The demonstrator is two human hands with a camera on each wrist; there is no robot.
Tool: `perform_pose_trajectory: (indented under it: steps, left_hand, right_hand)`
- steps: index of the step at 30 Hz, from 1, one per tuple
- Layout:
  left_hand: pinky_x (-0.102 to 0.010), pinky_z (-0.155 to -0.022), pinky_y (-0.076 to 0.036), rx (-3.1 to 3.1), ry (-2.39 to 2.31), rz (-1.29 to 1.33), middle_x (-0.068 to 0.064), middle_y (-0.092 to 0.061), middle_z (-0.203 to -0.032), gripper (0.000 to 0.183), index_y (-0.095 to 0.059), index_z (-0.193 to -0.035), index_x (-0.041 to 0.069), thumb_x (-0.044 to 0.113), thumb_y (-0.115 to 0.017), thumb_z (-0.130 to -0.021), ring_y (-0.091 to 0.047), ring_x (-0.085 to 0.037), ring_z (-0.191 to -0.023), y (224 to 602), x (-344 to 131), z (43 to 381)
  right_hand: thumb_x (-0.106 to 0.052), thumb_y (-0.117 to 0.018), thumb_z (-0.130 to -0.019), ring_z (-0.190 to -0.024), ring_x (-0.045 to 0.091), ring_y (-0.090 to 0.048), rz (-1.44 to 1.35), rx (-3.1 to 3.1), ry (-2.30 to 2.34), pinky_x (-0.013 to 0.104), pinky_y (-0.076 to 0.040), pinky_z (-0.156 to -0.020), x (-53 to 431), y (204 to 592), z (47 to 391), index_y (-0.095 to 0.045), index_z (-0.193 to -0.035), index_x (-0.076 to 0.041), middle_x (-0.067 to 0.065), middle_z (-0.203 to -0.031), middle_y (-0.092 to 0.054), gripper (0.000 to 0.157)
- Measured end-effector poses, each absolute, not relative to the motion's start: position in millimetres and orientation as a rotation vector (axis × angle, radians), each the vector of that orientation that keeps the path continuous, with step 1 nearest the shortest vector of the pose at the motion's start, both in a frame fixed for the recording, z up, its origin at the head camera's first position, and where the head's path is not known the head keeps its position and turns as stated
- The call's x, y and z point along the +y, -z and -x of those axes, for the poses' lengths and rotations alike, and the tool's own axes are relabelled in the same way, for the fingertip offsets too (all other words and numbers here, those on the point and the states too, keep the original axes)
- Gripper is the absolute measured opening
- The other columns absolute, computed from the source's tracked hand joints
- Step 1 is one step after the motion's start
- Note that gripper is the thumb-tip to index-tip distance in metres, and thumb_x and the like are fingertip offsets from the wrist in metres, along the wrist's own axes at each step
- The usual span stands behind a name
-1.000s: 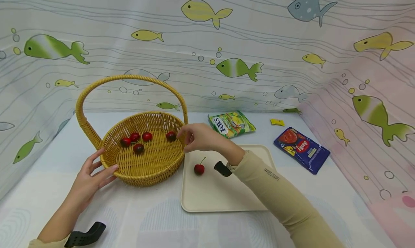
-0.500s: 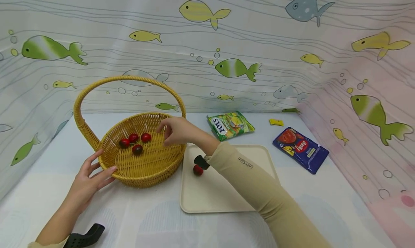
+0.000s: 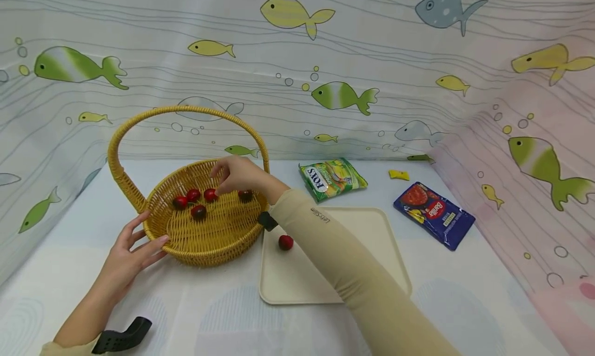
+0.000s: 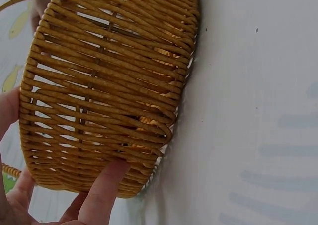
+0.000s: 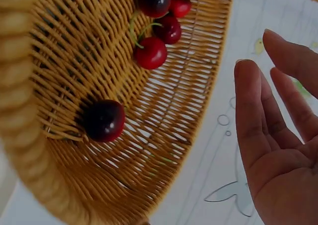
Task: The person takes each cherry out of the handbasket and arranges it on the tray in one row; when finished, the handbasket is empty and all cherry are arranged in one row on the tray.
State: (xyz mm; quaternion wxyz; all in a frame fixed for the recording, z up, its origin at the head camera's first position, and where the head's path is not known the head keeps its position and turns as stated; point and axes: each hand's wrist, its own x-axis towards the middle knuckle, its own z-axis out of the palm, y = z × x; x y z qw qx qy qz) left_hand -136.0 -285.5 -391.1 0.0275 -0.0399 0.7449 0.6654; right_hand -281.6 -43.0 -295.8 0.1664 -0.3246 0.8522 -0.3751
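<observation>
In the head view a yellow wicker basket (image 3: 204,250) with a tall arched handle holds several dark red cherries. My left hand (image 3: 125,255) grips its front left rim; in the left wrist view a finger (image 4: 107,187) lies against the woven outer wall. Over the basket is my right hand (image 3: 239,176), its fingertips above a red cherry (image 3: 210,195). The right wrist view shows thumb and fingers apart with nothing between them. A darker cherry (image 3: 245,195) lies alone at the basket's right side. Another cherry (image 3: 285,242) sits on the cream tray (image 3: 307,291), beside my right sleeve.
Behind the tray lies a green Fox's bag (image 3: 332,179). A blue Barilla pouch (image 3: 434,215) is to its right, with a small yellow packet (image 3: 398,175) farther back. A fish-patterned cloth (image 3: 297,123) rises behind the table. The handle arches close to my right hand.
My right hand has moved left, from beside the lone dark cherry to above the cherries farther left. That cherry stays in the basket. My left hand stays on the rim.
</observation>
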Motion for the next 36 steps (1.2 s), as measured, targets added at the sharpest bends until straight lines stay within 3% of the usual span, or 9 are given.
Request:
perform_pose_trajectory:
  steps: [8,14,18,22,24,31,36]
  left_hand:
    - [-0.023,-0.072,-0.054,2.312,-2.035,0.143,-0.032,0.004,-0.144,0.079,-0.007,-0.150,0.028,0.016,-0.060,-0.092,-0.049,0.008,-0.089,390,-287,135]
    - [-0.023,-0.072,-0.054,2.312,-2.051,0.153,-0.030,-0.002,-0.143,0.078,-0.010,-0.150,0.028,0.016,-0.061,-0.091,-0.049,0.004,-0.092,391,-287,135]
    - [-0.024,-0.074,-0.054,2.337,-2.011,0.172,-0.028,-0.004,-0.144,0.079,-0.011,-0.149,0.030,0.020,-0.063,-0.091,-0.048,-0.002,-0.099,392,-286,136]
    - [-0.023,-0.075,-0.053,2.353,-1.984,0.204,-0.026,-0.004,-0.145,0.080,-0.011,-0.149,0.031,0.022,-0.064,-0.090,-0.047,-0.006,-0.103,391,-288,136]
    - [-0.023,-0.075,-0.053,2.352,-1.989,0.205,-0.026,-0.005,-0.145,0.080,-0.011,-0.149,0.031,0.022,-0.064,-0.090,-0.048,-0.001,-0.099,391,-288,134]
    - [-0.023,-0.074,-0.054,2.343,-2.036,0.127,-0.030,-0.003,-0.143,0.080,-0.008,-0.150,0.025,0.017,-0.061,-0.091,-0.049,0.006,-0.092,386,-287,130]
    - [-0.024,-0.076,-0.053,2.356,-2.015,0.108,-0.030,-0.005,-0.143,0.081,-0.007,-0.150,0.023,0.017,-0.061,-0.091,-0.049,0.003,-0.094,385,-285,129]
  right_hand:
    - [-0.004,-0.071,-0.082,-0.080,0.013,-0.060,0.817,2.278,1.251,0.022,-0.051,-0.071,-60,305,297,-0.062,-0.112,-0.009,0.004,-0.088,-0.063,0.031]
    - [0.004,-0.069,-0.081,-0.083,0.020,-0.060,0.697,2.148,1.345,0.041,-0.051,-0.083,-58,320,308,-0.058,-0.119,0.001,0.016,-0.100,-0.062,0.040]
    - [0.004,-0.069,-0.080,-0.083,0.021,-0.058,0.620,2.192,1.331,0.048,-0.049,-0.084,-53,328,314,-0.058,-0.120,0.003,0.016,-0.101,-0.061,0.042]
    - [0.003,-0.071,-0.080,-0.086,0.022,-0.058,0.647,2.271,1.274,0.044,-0.050,-0.084,-55,331,317,-0.060,-0.118,0.002,0.013,-0.099,-0.062,0.040]
    - [0.003,-0.071,-0.079,-0.089,0.023,-0.058,0.656,2.312,1.229,0.041,-0.050,-0.082,-57,331,318,-0.061,-0.118,0.001,0.014,-0.102,-0.062,0.040]
    - [0.003,-0.068,-0.081,-0.100,0.021,-0.053,0.592,2.379,0.950,0.026,-0.048,-0.069,-60,331,313,-0.062,-0.119,-0.006,0.008,-0.132,-0.048,0.040]
    - [0.010,-0.063,-0.082,-0.091,0.018,-0.054,0.551,2.368,0.731,0.024,-0.047,-0.059,-61,332,306,-0.065,-0.115,-0.006,0.007,-0.116,-0.057,0.037]
